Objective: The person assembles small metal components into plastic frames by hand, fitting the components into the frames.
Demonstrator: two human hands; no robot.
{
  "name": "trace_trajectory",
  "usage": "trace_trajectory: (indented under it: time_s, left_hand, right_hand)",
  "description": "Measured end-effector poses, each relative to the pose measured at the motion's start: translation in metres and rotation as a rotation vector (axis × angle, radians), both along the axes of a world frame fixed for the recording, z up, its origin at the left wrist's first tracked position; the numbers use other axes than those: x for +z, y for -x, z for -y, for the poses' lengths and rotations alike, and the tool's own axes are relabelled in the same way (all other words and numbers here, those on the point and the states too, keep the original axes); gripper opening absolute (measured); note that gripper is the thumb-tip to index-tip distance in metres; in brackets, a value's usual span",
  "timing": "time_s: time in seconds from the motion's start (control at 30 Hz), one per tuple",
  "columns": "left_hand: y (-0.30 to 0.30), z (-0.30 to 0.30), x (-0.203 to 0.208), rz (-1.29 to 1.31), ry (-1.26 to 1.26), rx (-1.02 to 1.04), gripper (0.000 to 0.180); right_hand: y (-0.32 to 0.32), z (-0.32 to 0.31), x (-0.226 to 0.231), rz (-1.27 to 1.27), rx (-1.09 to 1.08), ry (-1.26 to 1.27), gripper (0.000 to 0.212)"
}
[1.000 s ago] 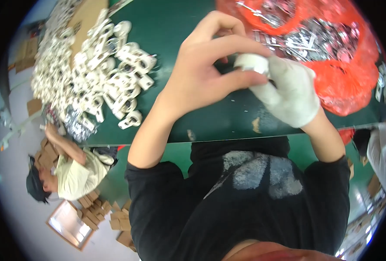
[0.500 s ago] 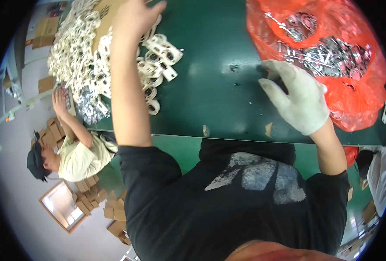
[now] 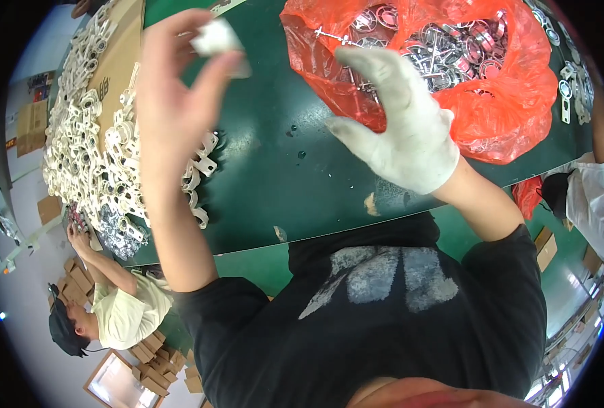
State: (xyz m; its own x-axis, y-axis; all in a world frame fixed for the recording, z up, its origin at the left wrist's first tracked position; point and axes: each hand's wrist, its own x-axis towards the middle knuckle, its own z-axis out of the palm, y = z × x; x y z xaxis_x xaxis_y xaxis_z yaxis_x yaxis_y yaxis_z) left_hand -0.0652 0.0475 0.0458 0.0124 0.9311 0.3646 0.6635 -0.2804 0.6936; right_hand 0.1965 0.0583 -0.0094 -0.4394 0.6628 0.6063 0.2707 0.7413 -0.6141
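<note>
My bare left hand point(image 3: 176, 98) is raised over the green table point(image 3: 268, 170), blurred by motion. Between its thumb and fingers is a small white piece point(image 3: 216, 38), too smeared to tell its kind. My right hand point(image 3: 410, 126), in a whitish glove, holds nothing. Its thumb and fingers are spread at the near left edge of a red plastic bag point(image 3: 512, 119). Shiny metal parts point(image 3: 444, 58), some round and some rod-like, fill the opened bag. Cream plastic parts point(image 3: 88, 160) with round holes lie heaped beyond my left forearm.
Cardboard point(image 3: 122, 61) lies among the cream parts. Flat pieces with round ends point(image 3: 565, 92) rest right of the bag. A person in a black cap point(image 3: 122, 306) works at the left, with hands at a heap of silvery pieces point(image 3: 122, 228). Another person point(image 3: 587, 197) is at the right edge.
My left hand has come back from the far edge with the white piece in it. My right hand has moved left and up in the picture, still spread. The whole view has shifted.
</note>
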Motion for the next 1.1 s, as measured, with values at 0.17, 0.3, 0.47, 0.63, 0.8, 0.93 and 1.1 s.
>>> trace_trajectory:
  time_s: [0.17,0.3,0.47,0.63,0.8,0.93,1.1]
  left_hand:
    - [-0.089,-0.006,-0.009,0.198,0.05,-0.466,0.043]
    - [-0.095,-0.051,-0.019,0.018,-0.099,-0.338,0.028]
    - [-0.105,-0.081,-0.046,-0.589,-0.05,-0.088,0.028]
    - [-0.108,-0.091,-0.041,-0.682,0.062,-0.123,0.033]
    - [-0.096,-0.064,-0.027,-0.285,-0.034,-0.077,0.029]
    - [-0.08,-0.027,-0.02,0.184,0.087,-0.108,0.035]
    - [-0.081,0.015,-0.036,0.505,-0.069,-0.272,0.049]
  right_hand:
    - [-0.01,-0.01,-0.002,-0.138,-0.034,0.579,0.036]
    - [-0.023,-0.035,-0.001,-0.362,-0.212,0.582,0.027]
    - [-0.017,-0.032,0.017,-0.353,-0.319,0.654,0.024]
    - [-0.016,-0.025,0.017,-0.27,-0.279,0.733,0.029]
    - [-0.017,-0.023,0.019,0.045,-0.344,0.379,0.037]
    - [-0.024,-0.022,0.011,0.08,-0.213,0.273,0.034]
    - [-0.014,-0.003,0.013,0.179,-0.129,0.281,0.034]
